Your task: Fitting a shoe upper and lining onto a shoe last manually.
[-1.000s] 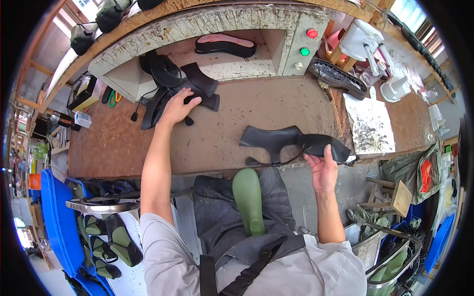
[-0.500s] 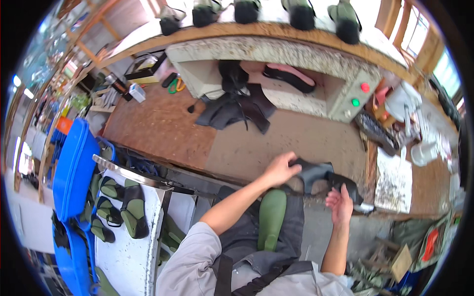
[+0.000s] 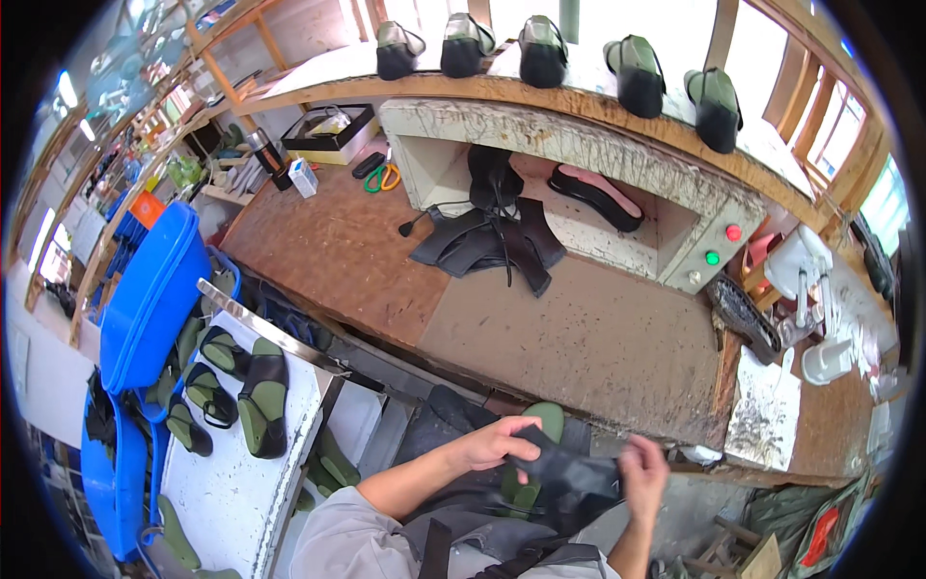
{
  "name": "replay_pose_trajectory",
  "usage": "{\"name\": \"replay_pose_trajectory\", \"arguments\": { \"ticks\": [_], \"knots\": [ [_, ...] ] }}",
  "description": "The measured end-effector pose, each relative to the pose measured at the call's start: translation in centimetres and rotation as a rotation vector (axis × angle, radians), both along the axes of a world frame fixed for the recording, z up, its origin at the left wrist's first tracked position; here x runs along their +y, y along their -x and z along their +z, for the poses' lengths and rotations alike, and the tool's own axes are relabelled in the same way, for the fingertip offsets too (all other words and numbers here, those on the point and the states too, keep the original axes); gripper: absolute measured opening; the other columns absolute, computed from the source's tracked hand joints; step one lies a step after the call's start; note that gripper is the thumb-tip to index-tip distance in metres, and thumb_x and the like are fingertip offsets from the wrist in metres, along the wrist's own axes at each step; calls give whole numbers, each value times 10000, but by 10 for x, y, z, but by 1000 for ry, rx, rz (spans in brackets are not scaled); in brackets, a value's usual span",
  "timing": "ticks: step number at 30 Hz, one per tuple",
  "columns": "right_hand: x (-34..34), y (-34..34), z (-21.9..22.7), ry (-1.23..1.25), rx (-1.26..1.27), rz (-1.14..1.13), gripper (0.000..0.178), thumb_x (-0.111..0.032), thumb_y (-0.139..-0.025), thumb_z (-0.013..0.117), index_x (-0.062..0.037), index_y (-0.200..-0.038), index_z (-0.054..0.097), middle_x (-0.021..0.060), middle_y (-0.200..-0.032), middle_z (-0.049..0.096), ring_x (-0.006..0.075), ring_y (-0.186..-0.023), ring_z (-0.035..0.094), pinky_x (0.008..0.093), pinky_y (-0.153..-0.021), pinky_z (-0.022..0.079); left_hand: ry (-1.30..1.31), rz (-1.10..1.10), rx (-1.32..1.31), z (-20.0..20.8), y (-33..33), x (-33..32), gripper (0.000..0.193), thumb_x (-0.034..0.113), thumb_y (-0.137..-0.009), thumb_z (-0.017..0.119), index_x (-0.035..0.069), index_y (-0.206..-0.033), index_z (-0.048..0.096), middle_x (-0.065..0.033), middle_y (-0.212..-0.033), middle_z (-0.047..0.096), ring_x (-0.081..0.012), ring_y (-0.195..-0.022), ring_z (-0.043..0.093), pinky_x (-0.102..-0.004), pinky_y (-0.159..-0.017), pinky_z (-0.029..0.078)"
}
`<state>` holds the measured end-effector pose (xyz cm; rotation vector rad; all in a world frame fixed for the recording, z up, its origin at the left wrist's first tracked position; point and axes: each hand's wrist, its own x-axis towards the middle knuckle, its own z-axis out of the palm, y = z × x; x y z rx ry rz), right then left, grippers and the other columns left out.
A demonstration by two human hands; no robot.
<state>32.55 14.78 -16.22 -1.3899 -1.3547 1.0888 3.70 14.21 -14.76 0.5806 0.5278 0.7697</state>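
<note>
Off the front edge of the tabletop: black shoe upper, partly covering green shoe last.
Left grip is pinching the upper's left end; right grip, blurring at its right end, cannot be told.

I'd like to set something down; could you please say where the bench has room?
Bare: the greyish surface between the black pieces and stained paper, and the reddish surface left of the black pieces, below the scissors. Crowded: around the dark sole and white container.

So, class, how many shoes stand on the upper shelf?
5, in a row: far-left shoe, second shoe, middle shoe, fourth shoe, far-right shoe. Others may be hidden behind.
</note>
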Motion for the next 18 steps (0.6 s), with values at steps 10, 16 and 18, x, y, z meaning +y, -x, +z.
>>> {"name": "replay_pose_trajectory", "arguments": {
  "ticks": [10, 16, 18],
  "knots": [
    [7, 46, -32, 471, 665, 347, 161, -141, -848, 704, 5, -835, 637, 53, -706, 642, 131, -569, 588, 287, -547, 518, -161, 19, 408, -5, 40, -2, 163, 162, -928, 595, 34, -1012, 539, -41, -929, 617, -120, -830, 612, -290, -610, 563],
    [14, 64, -43, 571, 580, 326, 165, -147, -846, 701, -7, -819, 618, 67, -693, 628, 162, -551, 604, 322, -494, 545, -694, 1068, 1090, 26, 117, 203, 260, 215, -900, 597, -3, -1026, 532, -75, -794, 629, -162, -683, 621, -293, -607, 494],
    [14, 62, -43, 573, 577, 311, 164, -144, -844, 702, -5, -820, 619, 68, -694, 629, 162, -560, 607, 324, -506, 546, -552, 1118, 1190, 36, 133, 282, 520, 343, -845, 647, -47, -1166, 522, -209, -977, 660, -283, -919, 649, -360, -827, 486]
  ]
}}
